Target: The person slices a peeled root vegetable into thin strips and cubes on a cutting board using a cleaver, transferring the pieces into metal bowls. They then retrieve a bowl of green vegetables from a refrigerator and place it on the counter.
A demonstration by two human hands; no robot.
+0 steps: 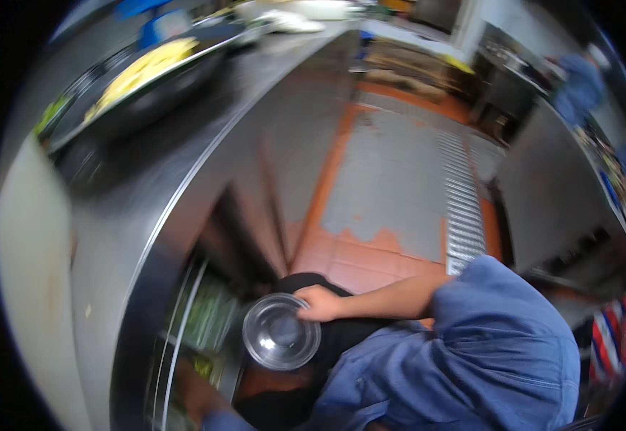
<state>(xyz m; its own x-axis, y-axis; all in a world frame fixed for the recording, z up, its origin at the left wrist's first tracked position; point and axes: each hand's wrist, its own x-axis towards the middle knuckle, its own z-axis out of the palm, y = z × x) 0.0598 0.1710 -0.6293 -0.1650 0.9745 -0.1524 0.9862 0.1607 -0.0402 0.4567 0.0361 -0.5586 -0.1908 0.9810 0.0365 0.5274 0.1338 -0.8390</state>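
My right hand point(318, 303) grips the rim of a round clear bowl point(280, 332) above my bent leg. A bright reflection shows inside the bowl; I make out no contents. To its left, an under-counter cabinet stands open with wire shelves point(175, 350). Clear containers point(210, 312) with something green in them stand inside. My left hand point(197, 389) reaches into the cabinet, low in the view, beside a yellow-green item point(203, 366). Shadow and blur hide its fingers, so whether it holds anything cannot be told.
A steel counter point(184, 140) runs along the left, bearing a tray point(130, 97) piled with yellow food point(146, 67). A metal floor grate point(458, 199) crosses the orange and grey floor. Two people in blue work at the right-hand counter. A striped cloth point(620, 334) hangs at right.
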